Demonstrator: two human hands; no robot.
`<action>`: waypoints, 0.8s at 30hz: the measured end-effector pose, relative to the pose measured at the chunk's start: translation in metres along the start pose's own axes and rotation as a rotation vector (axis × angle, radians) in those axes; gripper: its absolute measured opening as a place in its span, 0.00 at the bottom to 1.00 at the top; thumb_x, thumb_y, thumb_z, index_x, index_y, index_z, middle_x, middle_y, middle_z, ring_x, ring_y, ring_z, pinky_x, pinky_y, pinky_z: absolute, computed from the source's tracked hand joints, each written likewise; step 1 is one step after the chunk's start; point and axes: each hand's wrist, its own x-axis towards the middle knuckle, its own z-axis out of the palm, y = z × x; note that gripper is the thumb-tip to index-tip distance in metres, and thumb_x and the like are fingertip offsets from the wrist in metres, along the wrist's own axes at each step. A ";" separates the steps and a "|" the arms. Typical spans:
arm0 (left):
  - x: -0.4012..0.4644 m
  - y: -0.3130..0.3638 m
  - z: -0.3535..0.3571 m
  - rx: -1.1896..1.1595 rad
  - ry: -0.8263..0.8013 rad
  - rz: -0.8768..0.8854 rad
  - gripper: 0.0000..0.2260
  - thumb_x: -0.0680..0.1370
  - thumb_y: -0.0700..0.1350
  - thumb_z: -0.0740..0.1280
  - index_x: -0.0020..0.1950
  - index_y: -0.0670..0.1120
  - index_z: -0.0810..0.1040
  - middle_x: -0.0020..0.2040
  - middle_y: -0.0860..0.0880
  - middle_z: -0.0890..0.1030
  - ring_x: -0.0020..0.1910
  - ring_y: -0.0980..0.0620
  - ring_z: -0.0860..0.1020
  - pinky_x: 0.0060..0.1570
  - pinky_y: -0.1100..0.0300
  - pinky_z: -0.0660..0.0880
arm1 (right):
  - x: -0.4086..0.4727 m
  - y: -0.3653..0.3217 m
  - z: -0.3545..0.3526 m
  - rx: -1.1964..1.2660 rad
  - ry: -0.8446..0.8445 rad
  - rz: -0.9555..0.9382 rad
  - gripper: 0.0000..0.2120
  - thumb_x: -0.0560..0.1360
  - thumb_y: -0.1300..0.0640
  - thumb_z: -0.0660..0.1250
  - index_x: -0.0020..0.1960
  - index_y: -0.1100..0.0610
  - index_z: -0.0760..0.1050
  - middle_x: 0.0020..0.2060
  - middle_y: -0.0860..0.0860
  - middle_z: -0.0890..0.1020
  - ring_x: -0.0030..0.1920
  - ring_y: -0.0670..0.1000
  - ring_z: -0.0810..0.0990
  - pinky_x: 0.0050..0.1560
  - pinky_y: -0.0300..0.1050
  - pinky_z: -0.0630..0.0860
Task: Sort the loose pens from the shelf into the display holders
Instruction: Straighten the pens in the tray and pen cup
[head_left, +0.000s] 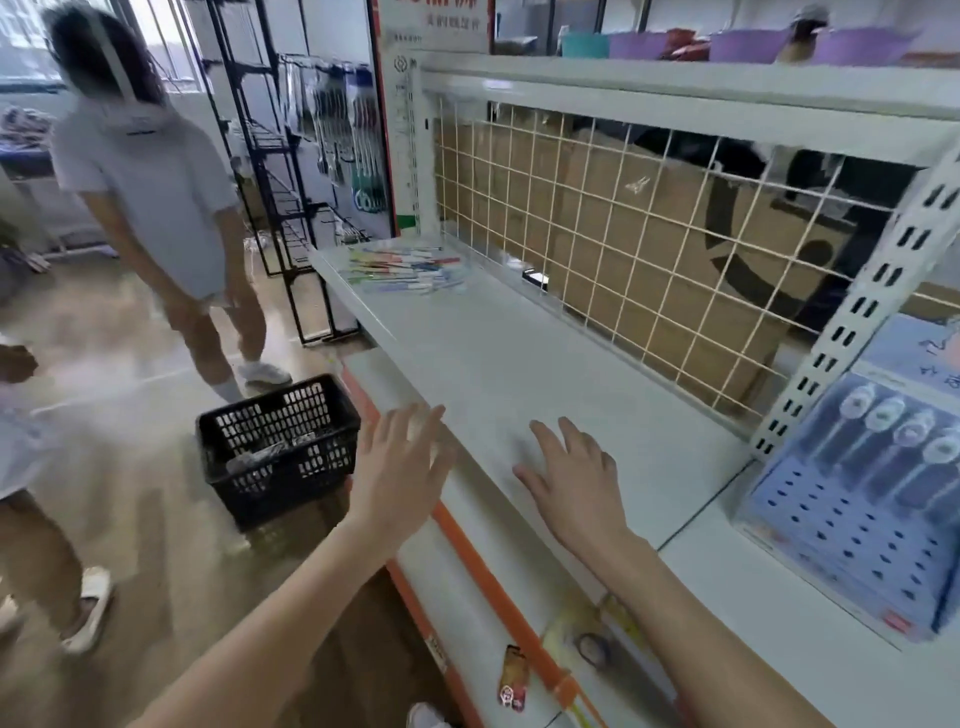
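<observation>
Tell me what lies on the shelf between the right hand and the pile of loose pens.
Head view: only bare white shelf runs from the right hand to the pens; nothing lies on it between them.

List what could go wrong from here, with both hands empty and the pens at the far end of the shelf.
1. The loose pens lie in a heap near the shelf end and front edge; a hasty grab by the left hand or right hand might roll some off.
2. The black basket and a bystander occupy the aisle, so stepping toward the pens risks a trip or bump.
</observation>
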 end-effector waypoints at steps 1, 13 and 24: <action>0.008 -0.011 0.004 0.012 0.001 -0.006 0.22 0.78 0.55 0.55 0.66 0.46 0.73 0.62 0.41 0.76 0.61 0.40 0.74 0.60 0.41 0.68 | 0.013 -0.005 0.004 0.014 -0.017 -0.010 0.25 0.81 0.44 0.52 0.75 0.50 0.53 0.74 0.53 0.56 0.72 0.56 0.57 0.69 0.50 0.55; 0.197 -0.127 0.067 0.024 -0.197 -0.082 0.21 0.81 0.53 0.55 0.74 0.52 0.61 0.72 0.47 0.66 0.69 0.45 0.66 0.67 0.49 0.61 | 0.252 -0.027 0.056 0.126 -0.088 0.037 0.24 0.81 0.45 0.54 0.74 0.52 0.55 0.73 0.55 0.58 0.71 0.57 0.59 0.67 0.51 0.57; 0.334 -0.187 0.101 -0.042 -0.211 -0.027 0.20 0.80 0.43 0.61 0.72 0.48 0.67 0.67 0.45 0.72 0.57 0.41 0.77 0.49 0.52 0.74 | 0.397 -0.041 0.073 0.187 -0.098 0.095 0.20 0.80 0.56 0.55 0.72 0.54 0.59 0.70 0.54 0.64 0.68 0.57 0.63 0.64 0.49 0.61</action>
